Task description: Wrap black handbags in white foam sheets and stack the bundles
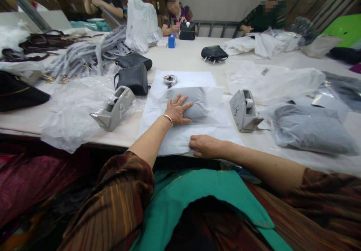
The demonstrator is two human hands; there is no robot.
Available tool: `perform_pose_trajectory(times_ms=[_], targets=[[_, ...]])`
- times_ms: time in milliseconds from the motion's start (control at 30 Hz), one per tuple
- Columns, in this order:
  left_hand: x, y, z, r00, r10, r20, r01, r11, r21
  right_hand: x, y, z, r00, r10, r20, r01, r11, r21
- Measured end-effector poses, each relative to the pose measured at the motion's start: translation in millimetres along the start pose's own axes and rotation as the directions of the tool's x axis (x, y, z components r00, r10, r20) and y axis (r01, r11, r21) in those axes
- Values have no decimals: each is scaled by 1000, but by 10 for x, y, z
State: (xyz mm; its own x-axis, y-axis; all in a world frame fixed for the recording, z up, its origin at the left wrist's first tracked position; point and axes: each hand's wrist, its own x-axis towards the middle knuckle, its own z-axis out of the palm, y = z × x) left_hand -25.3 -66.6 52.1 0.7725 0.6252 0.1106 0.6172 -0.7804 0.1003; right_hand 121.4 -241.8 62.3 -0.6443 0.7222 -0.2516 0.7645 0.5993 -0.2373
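Note:
My left hand (178, 110) lies with fingers spread on a dark item wrapped in translucent white paper (199, 110). Under that bundle are white paper sheets (149, 130) near the table's front edge. My right hand (205, 146) rests at the near edge of these sheets with its fingers curled; whether it pinches the paper edge is hidden. Just beyond the bundle sits a small coiled strap (169, 79) with metal fittings. A grey tape dispenser (117, 108) stands left of the sheets, and a second tape dispenser (244, 111) stands to their right.
Black bags (132, 79) stand at the left behind crumpled plastic (76, 108). A wrapped dark bundle (313, 128) lies at right. Wrapped straps (90, 51) are heaped at the far left. Another black bag (214, 53) lies farther back. Several people sit or stand across the table.

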Motion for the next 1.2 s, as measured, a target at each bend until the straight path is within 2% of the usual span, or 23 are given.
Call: perform_pose_trajectory(times_ms=[200, 500, 700, 833, 900, 967, 1067, 1200], targets=[[-3, 5, 5, 1000, -8, 7, 8, 1000, 10, -37, 0, 31, 1000, 3, 31, -4, 1000, 12], [1, 0, -10, 1000, -6, -12, 6, 999, 53, -66, 36, 45, 998, 56, -32, -53, 994, 90], [58, -124, 40, 998, -13, -59, 19, 994, 111, -6, 112, 99, 991, 81, -106, -72, 993, 90], [-22, -21, -67, 999, -52, 7, 51, 994, 98, -38, 37, 131, 990, 83, -117, -75, 995, 72], [-91, 58, -128, 999, -24, 24, 23, 997, 78, -68, -14, 182, 988, 74, -137, -65, 996, 66], [-124, 77, -151, 1000, 23, -9, -23, 998, 53, -74, -6, 250, 982, 89, -169, -73, 993, 96], [-138, 27, -132, 1000, -29, -12, 30, 997, 78, -44, 78, 326, 982, 78, -172, -46, 982, 185], [-154, 0, -68, 1000, -19, -4, 19, 999, 51, 67, 183, 224, 987, 11, -162, 41, 949, 314]])
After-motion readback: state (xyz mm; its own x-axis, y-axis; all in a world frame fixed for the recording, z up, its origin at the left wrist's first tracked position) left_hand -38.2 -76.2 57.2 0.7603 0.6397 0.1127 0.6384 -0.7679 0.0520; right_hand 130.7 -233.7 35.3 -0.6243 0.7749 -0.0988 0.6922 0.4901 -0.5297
